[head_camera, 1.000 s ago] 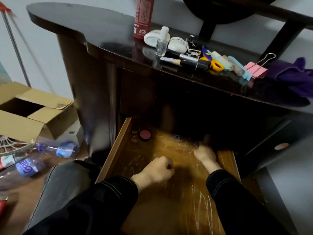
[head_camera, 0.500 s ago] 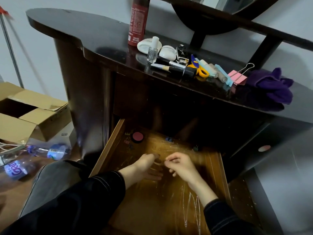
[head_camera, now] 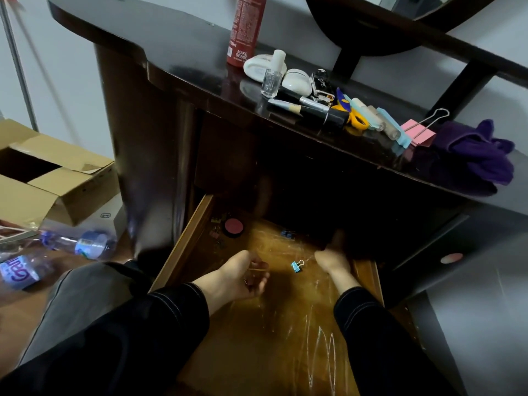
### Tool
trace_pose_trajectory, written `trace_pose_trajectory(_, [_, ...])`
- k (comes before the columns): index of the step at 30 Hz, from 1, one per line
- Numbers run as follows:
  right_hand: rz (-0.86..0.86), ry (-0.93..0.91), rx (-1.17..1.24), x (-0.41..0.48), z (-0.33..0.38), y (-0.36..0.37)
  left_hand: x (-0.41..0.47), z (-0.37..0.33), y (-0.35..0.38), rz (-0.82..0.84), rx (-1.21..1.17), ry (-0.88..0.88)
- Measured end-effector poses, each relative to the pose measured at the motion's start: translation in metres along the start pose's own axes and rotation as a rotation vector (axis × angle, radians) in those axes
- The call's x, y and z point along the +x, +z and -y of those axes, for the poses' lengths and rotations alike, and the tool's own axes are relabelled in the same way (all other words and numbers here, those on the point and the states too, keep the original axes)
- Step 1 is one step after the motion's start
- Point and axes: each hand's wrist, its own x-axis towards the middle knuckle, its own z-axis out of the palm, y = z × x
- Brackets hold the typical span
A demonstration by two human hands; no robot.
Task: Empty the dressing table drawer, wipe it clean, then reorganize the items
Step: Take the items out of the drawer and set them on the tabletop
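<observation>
"Two hands lie inside the open wooden drawer (head_camera: 183, 247). How does each stand?" asks the student.

"Left hand (head_camera: 243, 278): palm turned up, fingers curled round a thin tan elastic band (head_camera: 258, 270). Right hand (head_camera: 333, 260): stretched to the dark back of the drawer, fingers lost in shadow, so whether they grip anything cannot be told."

"And what lies in the drawer?"

"Small blue binder clip (head_camera: 297, 265): on the film-lined floor, between the two hands, touching neither. Round red compact (head_camera: 233, 227): back left corner, with tiny clips beside it. Second blue clip (head_camera: 287, 234): farther back, near the shadow."

"On top?"

"Dark glossy dressing table (head_camera: 171, 52): tall red bottle (head_camera: 245, 27), clear nail-polish bottle with white cap (head_camera: 271, 81), yellow-handled scissors (head_camera: 357, 120), large pink binder clip (head_camera: 418, 132) and, at the right end, crumpled purple cloth (head_camera: 480, 155). Open cardboard box (head_camera: 43, 172): on the floor to the left."
</observation>
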Motion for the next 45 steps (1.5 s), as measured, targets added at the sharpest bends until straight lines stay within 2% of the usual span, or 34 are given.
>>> trace_pose_trajectory(5, [0.004,-0.101,-0.035,0.000,-0.004,0.010,-0.003,-0.002,-0.001,0.009,-0.044,0.005])
trace_pose_trajectory(10, [0.025,-0.206,0.189,-0.026,-0.009,0.013,-0.004,0.000,-0.001,-0.023,-0.047,0.003])
trace_pose_trajectory(14, [0.065,-0.243,0.468,-0.070,-0.005,-0.003,-0.007,0.001,0.003,-0.005,-0.046,-0.018])
trace_pose_trajectory(17, [0.182,-0.406,0.597,-0.112,0.009,-0.014,-0.009,0.001,0.006,0.035,-0.059,-0.031])
trace_pose_trajectory(19, [0.291,-0.550,0.579,-0.135,0.020,-0.015,-0.012,0.000,0.009,0.062,-0.094,-0.040])
trace_pose_trajectory(21, [0.322,-0.661,0.571,-0.146,0.025,-0.008,-0.014,0.000,0.009,0.077,-0.117,-0.036])
trace_pose_trajectory(23, [0.223,-0.630,0.645,-0.142,0.024,0.001,-0.014,-0.001,0.006,0.064,-0.094,-0.028])
trace_pose_trajectory(25, [0.076,-0.483,0.667,-0.121,0.019,0.009,-0.014,-0.002,0.002,0.025,-0.077,-0.023])
trace_pose_trajectory(28, [-0.016,-0.307,0.441,-0.085,0.010,0.017,-0.013,-0.004,0.000,-0.039,-0.101,-0.006])
trace_pose_trajectory(30, [-0.042,-0.283,0.261,-0.066,0.004,0.024,-0.013,-0.004,0.001,-0.050,-0.116,-0.001])
trace_pose_trajectory(33, [-0.048,-0.295,0.204,-0.054,0.004,0.034,-0.014,-0.004,0.003,-0.060,-0.144,-0.010])
trace_pose_trajectory(35, [-0.038,-0.285,0.262,-0.054,0.006,0.041,-0.014,-0.004,0.003,-0.063,-0.166,-0.019])
trace_pose_trajectory(39, [0.075,-0.234,0.581,-0.075,0.015,0.033,-0.012,-0.005,0.002,-0.055,-0.184,-0.023])
trace_pose_trajectory(42, [0.153,-0.306,0.770,-0.101,0.024,0.016,-0.008,-0.004,0.002,-0.057,-0.184,-0.047])
trace_pose_trajectory(45, [0.264,-0.416,0.816,-0.127,0.030,0.012,-0.006,-0.002,0.003,-0.003,-0.183,-0.082])
